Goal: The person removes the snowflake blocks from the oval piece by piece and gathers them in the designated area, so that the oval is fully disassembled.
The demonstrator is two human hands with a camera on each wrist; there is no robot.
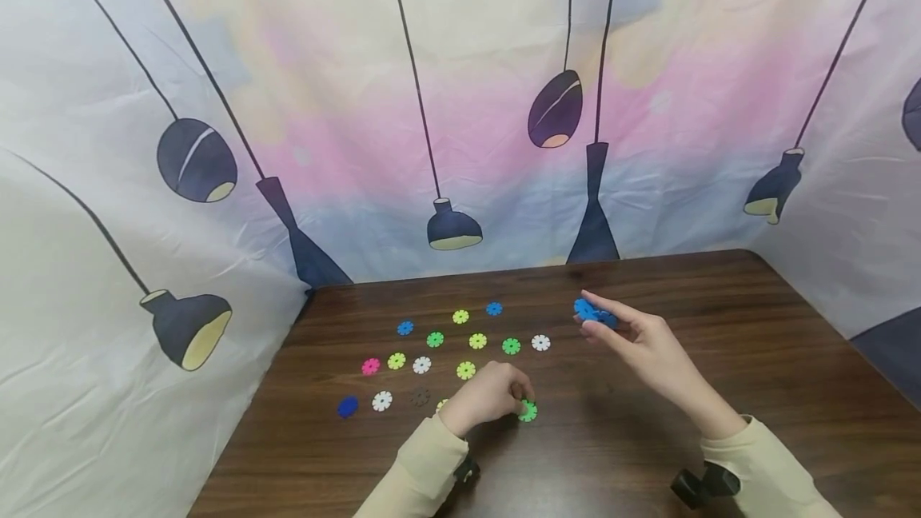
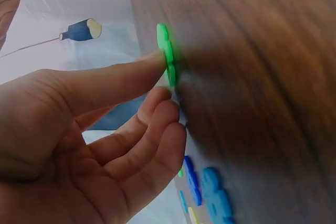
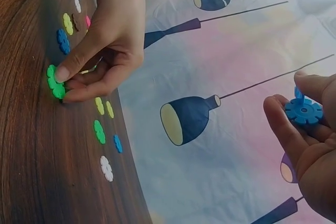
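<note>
In the head view, my left hand [image 1: 488,396] is low over the table's middle, its thumb on a green interlocking disc [image 1: 528,411]. Seen from the right wrist, this notched disc [image 3: 55,82] sits at the tabletop, with the thumb on its face and a curled finger at its lower edge. My right hand [image 1: 651,346] is raised over the table further right. Between its thumb and fingers it grips joined blue interlocking discs [image 1: 594,313]. One blue disc [image 3: 303,113] faces the right wrist camera and another stands crosswise against it.
Loose discs lie in scattered rows left of the hands, among them a pink disc [image 1: 370,367], a dark blue disc [image 1: 348,407], a white disc [image 1: 540,343] and a brown disc [image 1: 420,397]. The wooden table [image 1: 755,390] meets a lamp-printed curtain [image 1: 504,206] at its back edge.
</note>
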